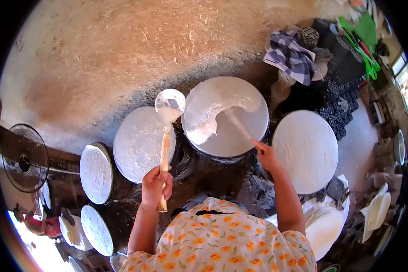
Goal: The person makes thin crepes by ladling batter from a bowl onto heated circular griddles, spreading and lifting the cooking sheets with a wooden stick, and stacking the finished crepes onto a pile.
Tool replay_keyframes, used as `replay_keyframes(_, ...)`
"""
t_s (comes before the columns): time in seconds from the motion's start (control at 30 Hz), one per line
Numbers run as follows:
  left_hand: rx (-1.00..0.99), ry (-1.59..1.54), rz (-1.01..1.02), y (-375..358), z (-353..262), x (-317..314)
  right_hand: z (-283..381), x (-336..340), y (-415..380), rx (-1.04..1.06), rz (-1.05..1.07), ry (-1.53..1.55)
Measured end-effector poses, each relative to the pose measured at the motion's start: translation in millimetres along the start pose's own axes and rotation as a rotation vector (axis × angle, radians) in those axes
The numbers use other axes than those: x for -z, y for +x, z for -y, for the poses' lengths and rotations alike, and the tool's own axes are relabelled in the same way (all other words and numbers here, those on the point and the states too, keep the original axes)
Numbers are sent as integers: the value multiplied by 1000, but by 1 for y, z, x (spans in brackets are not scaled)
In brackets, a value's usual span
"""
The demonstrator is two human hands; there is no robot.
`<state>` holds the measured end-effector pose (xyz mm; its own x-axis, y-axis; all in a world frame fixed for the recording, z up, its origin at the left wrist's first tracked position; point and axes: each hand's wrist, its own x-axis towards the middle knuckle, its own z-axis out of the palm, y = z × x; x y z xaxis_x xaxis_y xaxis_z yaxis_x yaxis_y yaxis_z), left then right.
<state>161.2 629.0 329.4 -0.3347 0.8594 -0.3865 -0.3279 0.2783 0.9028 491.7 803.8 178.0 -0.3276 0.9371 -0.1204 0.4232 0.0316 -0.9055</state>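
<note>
My left hand [157, 185] is closed around the wooden handle of a ladle [165, 149]. Its round bowl is coated with white batter and hangs between two large round griddles. My right hand [267, 156] grips the end of a thin, pale stick-like spreader [239, 124], whose far end rests in the batter. That batter [213, 93] covers the back and left of the middle griddle [251, 129] in a thick curved layer. The front and right of this griddle look greyer and smoother. Any head on the spreader is hard to make out.
Round white-covered griddles stand at left [140, 147] and right [306, 152], with smaller white discs [95, 174] further left. Pale flat sheets [324, 224] are stacked at lower right. A fan [25, 157], a checked cloth [292, 54] and holed charcoal briquettes [335, 106] surround the area.
</note>
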Motion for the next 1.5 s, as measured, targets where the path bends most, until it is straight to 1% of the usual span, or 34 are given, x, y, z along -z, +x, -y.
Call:
replay_keyframes(0.03,6,8,18,-3,-3,5,-3,-6,-6,90,76,-1)
replay_keyframes(0.07,18,-221,139,-4,-9,13,-6,-1,-23,81,55,-2)
replay_keyframes(0.1,34,-455,260,-5,-13,19,2,12,-48,58,140,-10)
replay_keyframes(0.13,-30,-469,284,-7,-15,21,5,20,-73,32,229,-19)
replay_keyframes(0.17,-24,-472,298,-8,-16,25,0,24,-93,26,216,-25)
replay_keyframes(0.23,-113,-265,223,-9,-21,34,-2,23,-127,-358,161,149)
replay_keyframes(0.27,-125,-194,223,-8,-22,39,-1,9,-134,-363,142,148)
replay_keyframes(0.33,-91,-124,218,-2,-18,47,22,-41,-137,-104,24,-12)
replay_keyframes(0.4,-43,-37,202,1,-15,59,30,-106,-122,198,-191,-174)
replay_keyframes(0.47,-53,-21,210,1,-16,74,51,-151,-116,185,-280,-347)
replay_keyframes(0.5,-65,8,204,-1,-17,83,59,-161,-120,55,-242,-538)
replay_keyframes(0.53,-65,9,195,-2,-17,93,48,-163,-127,-98,-217,-603)
replay_keyframes(0.6,-71,19,203,-5,-18,115,46,-146,-154,-253,-171,-762)
replay_keyframes(0.63,-79,40,201,-6,-17,126,59,-134,-171,-255,-144,-859)
replay_keyframes(0.67,-89,61,212,-4,-14,138,57,-132,-179,-308,-182,-932)
replay_keyframes(0.7,-83,54,217,-5,-14,143,60,-137,-182,-315,-183,-940)
replay_keyframes(0.77,-70,66,221,-6,-14,149,67,-151,-178,-399,-192,-709)
replay_keyframes(0.83,-59,84,236,-5,-10,154,77,-188,-156,-507,-236,-318)
replay_keyframes(0.87,-49,107,245,-4,-9,155,76,-211,-142,-516,-211,-281)
replay_keyframes(0.9,-50,106,252,-4,-11,155,71,-217,-139,-522,-201,-262)
replay_keyframes(0.93,6,62,271,-4,-17,154,65,-223,-136,-528,-192,-242)
replay_keyframes(0.97,62,19,290,-4,-22,154,59,-222,-141,-443,-195,-329)
replay_keyframes(1.03,183,-497,553,2,-32,171,55,-210,-157,-358,-207,-416)
replay_keyframes(1.07,141,-554,587,3,-32,172,55,-198,-175,-336,-213,-594)
replay_keyframes(1.1,147,-553,593,5,-33,169,54,-189,-185,-330,-217,-682)
replay_keyframes(1.13,106,-455,519,4,-35,166,53,-179,-195,-324,-223,-772)
replay_keyframes(1.17,63,-357,445,5,-36,162,50,-171,-200,-391,-209,-809)
replay_keyframes(1.2,68,-262,388,7,-37,157,49,-166,-203,-457,-196,-844)
replay_keyframes(1.23,71,-261,397,10,-35,152,44,-164,-199,-464,-202,-843)
replay_keyframes(1.3,119,-127,350,18,-28,140,26,-155,-181,-421,-377,-745)
replay_keyframes(1.33,128,-76,349,20,-27,133,23,-152,-172,-425,-384,-743)
replay_keyframes(1.4,132,-61,369,22,-25,121,20,-150,-158,-209,-559,-464)
replay_keyframes(1.43,138,-52,379,22,-24,116,19,-151,-158,-211,-562,-461)
replay_keyframes(1.5,139,-29,369,21,-28,108,16,-158,-166,-188,-407,-292)
